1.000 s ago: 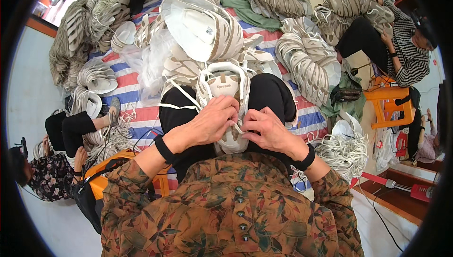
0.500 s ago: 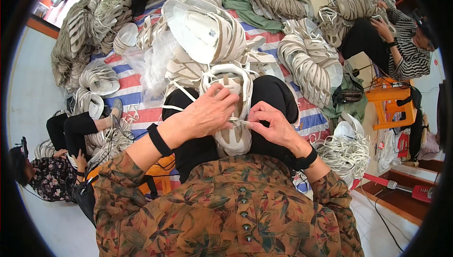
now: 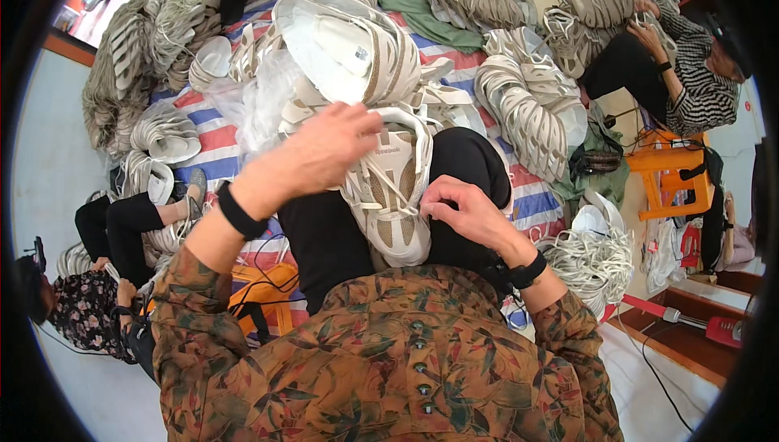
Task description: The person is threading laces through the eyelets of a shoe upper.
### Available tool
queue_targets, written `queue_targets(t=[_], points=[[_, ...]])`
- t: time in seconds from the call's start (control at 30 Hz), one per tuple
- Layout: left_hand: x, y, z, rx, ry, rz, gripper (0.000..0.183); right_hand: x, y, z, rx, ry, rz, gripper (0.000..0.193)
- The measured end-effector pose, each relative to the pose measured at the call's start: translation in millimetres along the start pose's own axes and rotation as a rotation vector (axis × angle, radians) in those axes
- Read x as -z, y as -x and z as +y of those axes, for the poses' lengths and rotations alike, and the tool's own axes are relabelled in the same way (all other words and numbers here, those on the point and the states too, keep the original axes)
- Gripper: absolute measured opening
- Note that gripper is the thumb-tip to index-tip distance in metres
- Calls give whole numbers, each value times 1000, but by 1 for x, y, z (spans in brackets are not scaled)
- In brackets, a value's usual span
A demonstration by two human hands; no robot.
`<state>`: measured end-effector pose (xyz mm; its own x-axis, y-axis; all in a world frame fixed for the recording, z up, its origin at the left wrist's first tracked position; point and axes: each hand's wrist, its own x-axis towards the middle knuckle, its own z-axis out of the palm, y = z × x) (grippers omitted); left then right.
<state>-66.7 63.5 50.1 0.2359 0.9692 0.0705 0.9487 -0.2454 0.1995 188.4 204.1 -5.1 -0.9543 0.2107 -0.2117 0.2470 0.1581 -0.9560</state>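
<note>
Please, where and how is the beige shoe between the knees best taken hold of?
I would take the beige shoe by the right side of its pale collar, coming from above and the right. That rim curves around the opening, so it should give an edge to pinch. The left hand partly covers the other side; the right hand is nearer this one.

The shirt (image 3: pixel 333 361) is brown with green and red leaves, and has shiny dark buttons (image 3: pixel 422 367). A black band (image 3: pixel 241 212) goes round each wrist. The pants (image 3: pixel 323 235) are black.
</note>
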Motion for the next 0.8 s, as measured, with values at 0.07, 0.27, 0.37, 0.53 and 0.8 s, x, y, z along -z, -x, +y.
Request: queue_targets(t=[0.07,0.27,0.37,0.53,0.8], points=[[17,14,-23,65,-53,-3,12,-1,-2,2,37,63,0,12],[51,49,-57,237,0,104,10,-9,-2,-8,45,166,27,8],[32,56,-37,329,389,193,22,-19,-3,-24,102,214,161,10],[-23,62,-5,383,688,229,16,-21,-26,-43,445,642,442,40],[-59,42,32,372,694,335,13,-37,-78,-6,270,727,401,57]])
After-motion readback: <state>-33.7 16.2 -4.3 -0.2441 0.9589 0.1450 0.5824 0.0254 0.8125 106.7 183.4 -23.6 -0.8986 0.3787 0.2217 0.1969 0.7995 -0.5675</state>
